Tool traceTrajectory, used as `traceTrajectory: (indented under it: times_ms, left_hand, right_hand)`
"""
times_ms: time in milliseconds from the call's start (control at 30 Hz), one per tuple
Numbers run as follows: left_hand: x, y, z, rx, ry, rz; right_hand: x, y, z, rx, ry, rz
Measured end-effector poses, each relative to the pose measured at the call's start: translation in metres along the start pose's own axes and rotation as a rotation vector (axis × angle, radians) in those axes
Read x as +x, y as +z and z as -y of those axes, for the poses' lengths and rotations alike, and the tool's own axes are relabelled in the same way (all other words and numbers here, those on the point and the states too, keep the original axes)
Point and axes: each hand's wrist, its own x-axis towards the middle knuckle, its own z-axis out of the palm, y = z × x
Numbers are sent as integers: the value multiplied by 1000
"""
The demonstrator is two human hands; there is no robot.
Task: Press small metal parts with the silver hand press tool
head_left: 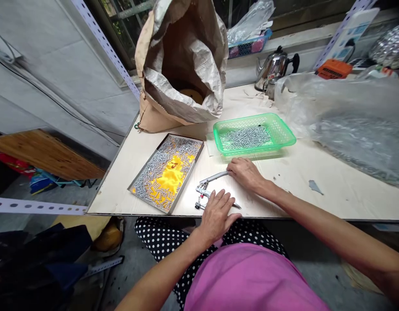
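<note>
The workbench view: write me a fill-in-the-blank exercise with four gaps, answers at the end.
1. The small metal parts on the right lie in a basket coloured ____.
2. Between the parts in the shallow tray, a bright ____ bottom shows.
3. The right hand is at the end of the metal tool, while the ____ hand is nearer the table's front edge.
4. The shiny kettle has a handle coloured ____.

Missing words: green; yellow; left; black.

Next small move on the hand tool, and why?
Probably squeeze the lever toward the lower handle: the right hand is at the lever's outer end, lever and handle stand apart, and the left hand lies over the lower handle.
</note>
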Motion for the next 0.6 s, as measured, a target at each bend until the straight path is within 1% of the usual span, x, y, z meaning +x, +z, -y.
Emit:
traceTrajectory:
  times_ms: [33,100,167,233,300,333,400,433,467,500,533,567,600]
  left_hand:
    - [0,1,0,-7,2,2]
    - [1,3,1,-22,3,9]
    - [-1,5,0,-27,-15,6]
    - [-5,1,-5,-31,-19,8]
    - [-10,-10,-14,-47,27,18]
    - [-14,-19,-18,-54,62,2]
    - [-20,-41,-21,-44,106,-91]
    - [-23,-53,-18,-16,91,-161]
    - [-26,-65,-12,28,46,-226]
    - [-27,-78,-1,89,-33,-273]
    - [-28,-89,12,162,-129,-291]
    - [-28,-98,26,236,-242,-273]
    - [-26,-106,42,289,-344,-229]
  right_hand:
    - [2,-2,11,-3,-58,-3]
    - [6,-3,36,34,-269,24]
    - [13,-2,61,69,-488,104]
    - [21,2,80,47,-618,169]
    - [28,7,90,-10,-685,171]
    - [30,9,92,-37,-711,157]
    - [32,12,92,-64,-760,120]
    - [32,14,91,-63,-780,104]
    - [31,15,90,-53,-793,90]
    - [30,16,89,-37,-806,79]
    - [29,17,88,-19,-821,69]
    - [27,18,88,-2,-836,62]
    - [27,20,88,10,-850,59]
